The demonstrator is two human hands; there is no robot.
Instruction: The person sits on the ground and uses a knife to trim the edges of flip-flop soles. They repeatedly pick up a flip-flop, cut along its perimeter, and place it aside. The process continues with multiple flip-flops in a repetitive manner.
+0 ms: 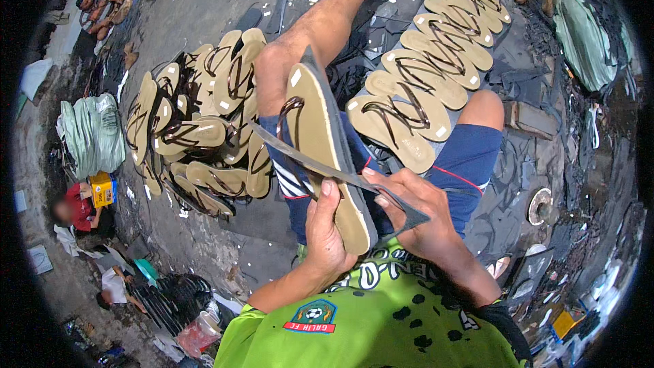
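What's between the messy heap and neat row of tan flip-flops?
In the head view: the person's bare left shin, dark scraps, and the brown-strapped tan flip-flop the left hand holds.

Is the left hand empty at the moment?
No, the left hand grips a tan-topped sandal near the end closest to the green shirt.

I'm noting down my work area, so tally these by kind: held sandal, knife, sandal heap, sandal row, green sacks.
Held sandal: 1
Knife: 1
Sandal heap, left: 1
Sandal row, right: 1
Green sacks: 2
Total: 6
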